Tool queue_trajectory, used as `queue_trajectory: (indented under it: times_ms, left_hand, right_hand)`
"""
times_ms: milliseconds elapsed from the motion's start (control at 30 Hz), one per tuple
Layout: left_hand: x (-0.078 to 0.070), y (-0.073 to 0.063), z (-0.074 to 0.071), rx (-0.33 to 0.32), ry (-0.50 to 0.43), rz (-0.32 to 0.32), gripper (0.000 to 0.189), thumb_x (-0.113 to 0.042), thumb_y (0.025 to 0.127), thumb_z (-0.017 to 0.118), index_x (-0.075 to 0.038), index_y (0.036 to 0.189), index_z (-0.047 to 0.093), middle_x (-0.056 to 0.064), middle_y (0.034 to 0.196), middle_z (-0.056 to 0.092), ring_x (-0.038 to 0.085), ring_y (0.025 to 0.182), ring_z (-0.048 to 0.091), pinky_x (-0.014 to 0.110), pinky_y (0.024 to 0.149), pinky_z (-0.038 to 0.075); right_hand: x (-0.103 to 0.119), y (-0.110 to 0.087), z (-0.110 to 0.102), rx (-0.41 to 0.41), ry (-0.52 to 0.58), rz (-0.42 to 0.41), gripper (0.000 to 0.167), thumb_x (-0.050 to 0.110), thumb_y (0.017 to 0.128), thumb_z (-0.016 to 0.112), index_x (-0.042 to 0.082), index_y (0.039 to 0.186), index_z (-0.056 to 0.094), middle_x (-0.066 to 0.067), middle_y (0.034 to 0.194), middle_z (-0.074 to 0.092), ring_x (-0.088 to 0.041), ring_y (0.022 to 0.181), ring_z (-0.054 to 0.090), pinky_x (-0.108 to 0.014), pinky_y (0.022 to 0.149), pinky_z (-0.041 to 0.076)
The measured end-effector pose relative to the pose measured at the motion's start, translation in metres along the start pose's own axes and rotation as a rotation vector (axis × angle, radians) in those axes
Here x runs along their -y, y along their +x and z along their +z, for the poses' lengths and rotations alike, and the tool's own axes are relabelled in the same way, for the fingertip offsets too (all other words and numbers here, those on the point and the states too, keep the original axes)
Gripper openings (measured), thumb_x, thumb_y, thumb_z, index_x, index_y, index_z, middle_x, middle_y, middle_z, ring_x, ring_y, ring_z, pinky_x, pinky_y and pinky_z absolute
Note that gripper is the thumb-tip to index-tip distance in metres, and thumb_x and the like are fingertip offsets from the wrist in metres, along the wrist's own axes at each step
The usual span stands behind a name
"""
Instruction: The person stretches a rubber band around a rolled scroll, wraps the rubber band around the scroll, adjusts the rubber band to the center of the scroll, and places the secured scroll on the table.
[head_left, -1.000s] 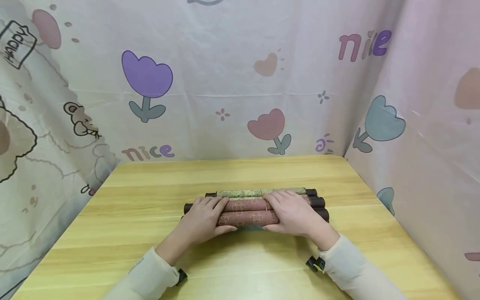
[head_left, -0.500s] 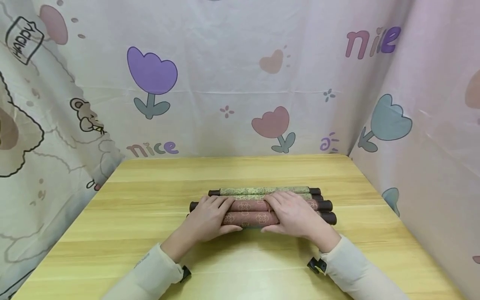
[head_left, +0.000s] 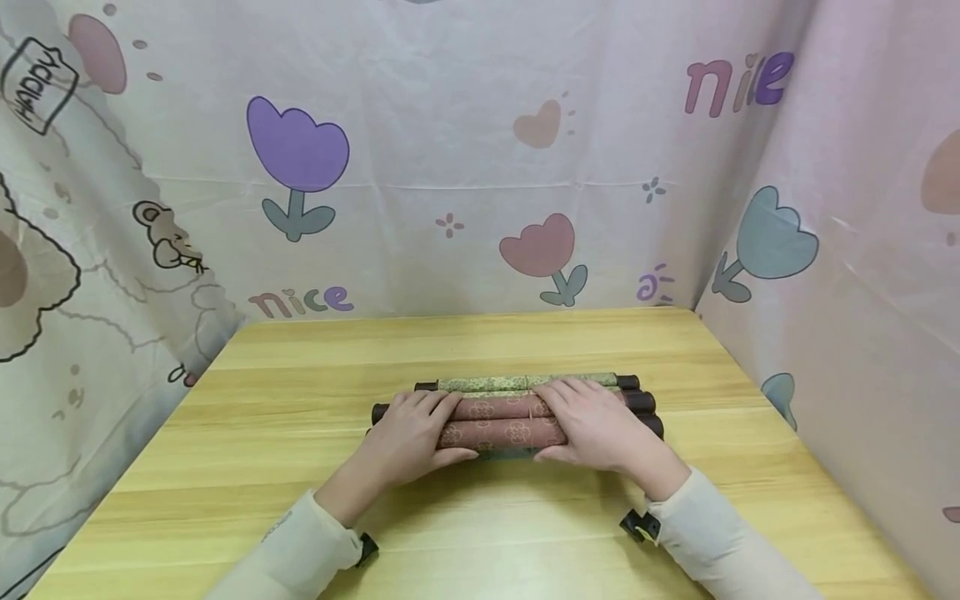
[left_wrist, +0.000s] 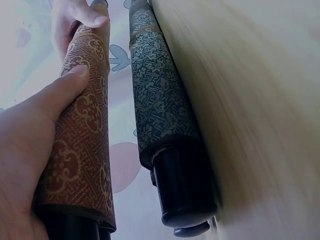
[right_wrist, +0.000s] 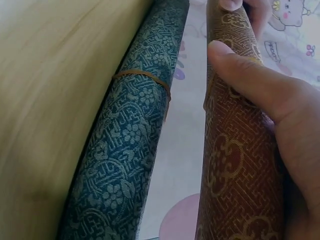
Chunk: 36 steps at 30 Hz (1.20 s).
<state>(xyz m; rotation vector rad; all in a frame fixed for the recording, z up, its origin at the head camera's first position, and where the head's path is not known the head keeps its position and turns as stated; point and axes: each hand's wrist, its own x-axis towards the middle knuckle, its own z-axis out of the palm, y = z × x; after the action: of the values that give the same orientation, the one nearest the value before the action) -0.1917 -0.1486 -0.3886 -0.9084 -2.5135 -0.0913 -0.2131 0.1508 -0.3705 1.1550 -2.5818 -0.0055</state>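
Rolled scrolls with dark end knobs lie stacked crosswise on the table. On top are two red-brown brocade scrolls [head_left: 498,433] with gold patterns. My left hand [head_left: 405,437] lies over their left part, fingers curled over the far side and thumb at the near side. Toward the right end, my right hand [head_left: 592,425] grips them the same way. Both wrist views show the thumbs pressed along the red brocade. Below, a teal patterned scroll [right_wrist: 122,130] rests on the table, an elastic band round it. Yellow-green scrolls [head_left: 483,384] lie just behind, partly hidden by the red ones.
The wood-grain table [head_left: 322,350] surrounds the stack. A printed cloth curtain [head_left: 420,125] rises along its back and both sides. Dark wrist devices [head_left: 641,526] sit at the cuffs of the pale sleeves.
My right hand has shifted slightly to the right along the red scrolls, and their ends have moved a little. The left hand keeps its grip. The head view sways slightly.
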Motion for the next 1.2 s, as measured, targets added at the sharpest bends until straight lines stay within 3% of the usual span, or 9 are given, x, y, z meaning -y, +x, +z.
queue_trajectory:
  times_ms: [467, 800, 1033, 1200]
  left_hand:
    - [-0.004, -0.001, -0.002, 0.013, -0.017, 0.001, 0.08, -0.069, 0.082, 0.062, -0.006, 0.131, 0.059, 0.012, 0.121, 0.064, 0.033, 0.109, 0.061, 0.055, 0.091, 0.046]
    - [-0.008, 0.003, 0.002, 0.011, -0.036, 0.02, 0.078, -0.069, 0.083, 0.061, -0.006, 0.13, 0.058, 0.012, 0.12, 0.063, 0.034, 0.109, 0.06, 0.054, 0.089, 0.047]
    - [-0.012, 0.004, 0.003, 0.026, -0.056, 0.019, 0.078, -0.069, 0.083, 0.06, -0.006, 0.13, 0.059, 0.013, 0.121, 0.063, 0.035, 0.112, 0.059, 0.056, 0.091, 0.047]
    - [-0.012, 0.006, 0.005, 0.036, -0.063, 0.006, 0.078, -0.069, 0.083, 0.061, -0.007, 0.131, 0.058, 0.012, 0.121, 0.063, 0.034, 0.11, 0.06, 0.053, 0.09, 0.047]
  right_hand:
    - [0.003, 0.005, 0.008, -0.081, -0.062, -0.085, 0.075, 0.059, 0.079, 0.067, 0.003, 0.128, 0.056, -0.009, 0.12, 0.063, -0.03, 0.115, 0.057, -0.046, 0.101, 0.044]
    - [0.007, 0.004, 0.007, -0.111, -0.082, -0.09, 0.078, 0.063, 0.076, 0.07, 0.002, 0.125, 0.058, -0.009, 0.116, 0.064, -0.027, 0.11, 0.06, -0.044, 0.097, 0.048]
    - [0.015, 0.006, 0.007, -0.093, -0.086, -0.094, 0.086, 0.07, 0.08, 0.064, -0.001, 0.128, 0.058, -0.013, 0.121, 0.064, -0.029, 0.111, 0.06, -0.045, 0.096, 0.048]
    - [0.012, 0.005, 0.007, -0.036, -0.006, -0.048, 0.095, 0.073, 0.076, 0.064, -0.002, 0.134, 0.053, -0.015, 0.127, 0.061, -0.033, 0.117, 0.057, -0.049, 0.101, 0.044]
